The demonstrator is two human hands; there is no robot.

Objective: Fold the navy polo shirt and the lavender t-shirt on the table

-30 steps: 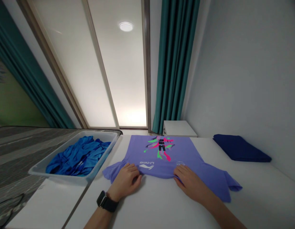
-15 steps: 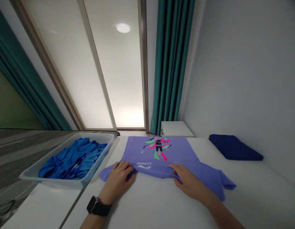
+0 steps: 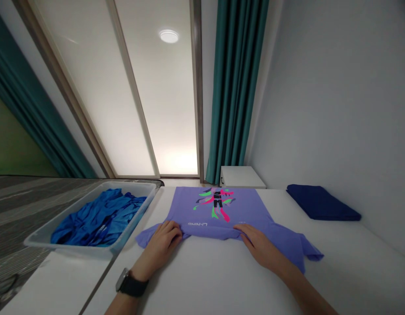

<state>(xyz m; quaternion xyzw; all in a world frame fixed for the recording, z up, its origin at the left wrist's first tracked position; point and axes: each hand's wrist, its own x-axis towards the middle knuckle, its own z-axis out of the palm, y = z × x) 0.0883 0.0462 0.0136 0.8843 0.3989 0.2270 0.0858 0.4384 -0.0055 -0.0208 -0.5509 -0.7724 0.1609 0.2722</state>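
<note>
A white table [image 3: 202, 280] carries a purple shirt [image 3: 255, 205], spread printed side up, its far edge at the table's far edge and its near edge gathered into a soft roll. Right of the shirt and apart from it lies a navy cloth [image 3: 322, 203], folded into a flat, neat pad. Left of the shirt, a straight dark seam [image 3: 96, 286] divides the tabletop. Beyond that seam, also left of the shirt, sits a translucent tub [image 3: 81, 250] heaped with crumpled blue fabric [image 3: 100, 216]; how much of its base the table bears is hidden.
</note>
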